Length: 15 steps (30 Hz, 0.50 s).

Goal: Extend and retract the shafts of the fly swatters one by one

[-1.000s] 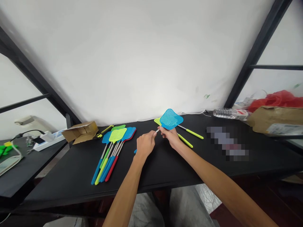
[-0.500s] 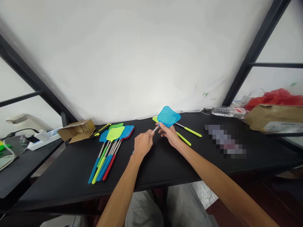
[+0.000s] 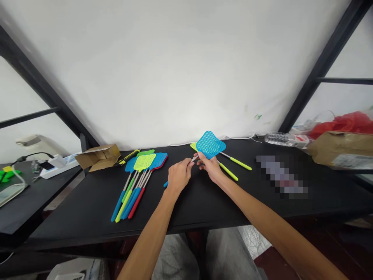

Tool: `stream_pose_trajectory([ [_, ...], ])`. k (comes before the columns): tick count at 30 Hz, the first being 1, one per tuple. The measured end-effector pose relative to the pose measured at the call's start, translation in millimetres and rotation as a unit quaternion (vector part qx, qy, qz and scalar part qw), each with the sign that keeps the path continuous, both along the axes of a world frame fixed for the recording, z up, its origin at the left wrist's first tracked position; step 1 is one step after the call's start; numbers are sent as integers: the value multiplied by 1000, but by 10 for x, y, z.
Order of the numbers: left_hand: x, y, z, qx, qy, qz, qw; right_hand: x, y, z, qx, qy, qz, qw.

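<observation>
A blue fly swatter (image 3: 210, 144) is held above the table between my two hands, its perforated head tilted up to the right. My left hand (image 3: 179, 174) is closed around its handle, whose blue end shows behind the wrist. Where the metal rod meets the head, my right hand (image 3: 209, 165) pinches it. Behind the blue head lie two yellow-green fly swatters (image 3: 240, 163), their heads mostly hidden. On the left, several fly swatters (image 3: 145, 161) in blue, green, yellow-green and red rest in an overlapping pile, handles toward me.
An open cardboard box (image 3: 99, 157) stands left of the pile, beside a yellow-and-black item (image 3: 129, 156). A power strip (image 3: 60, 166) sits at far left. At right are a clear plastic bottle (image 3: 287, 139), a larger carton (image 3: 344, 149) and a blurred-out patch. Black frame bars rise on both sides.
The view has shifted slightly to the left, so things appear a little further right. Both hands keep their hold on the blue fly swatter, and its blue handle end shows more.
</observation>
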<state>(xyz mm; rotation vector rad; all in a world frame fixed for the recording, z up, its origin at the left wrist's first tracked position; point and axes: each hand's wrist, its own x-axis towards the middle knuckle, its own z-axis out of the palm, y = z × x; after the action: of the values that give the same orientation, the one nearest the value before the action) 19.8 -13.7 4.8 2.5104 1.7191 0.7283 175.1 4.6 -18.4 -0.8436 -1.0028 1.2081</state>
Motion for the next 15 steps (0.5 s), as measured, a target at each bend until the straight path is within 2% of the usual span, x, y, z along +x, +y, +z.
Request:
stream_pose_trajectory([
  [5,18,-7,0,8,-28,1,1000,-39,-2,1,3,-18,9,1000],
  [11,5,-11,11,16,-42,18,999,34,45,33,-36,38,-24,998],
  [15,-8,-22,22,8,-31,3,999,73,51,33,-40,38,-15,998],
])
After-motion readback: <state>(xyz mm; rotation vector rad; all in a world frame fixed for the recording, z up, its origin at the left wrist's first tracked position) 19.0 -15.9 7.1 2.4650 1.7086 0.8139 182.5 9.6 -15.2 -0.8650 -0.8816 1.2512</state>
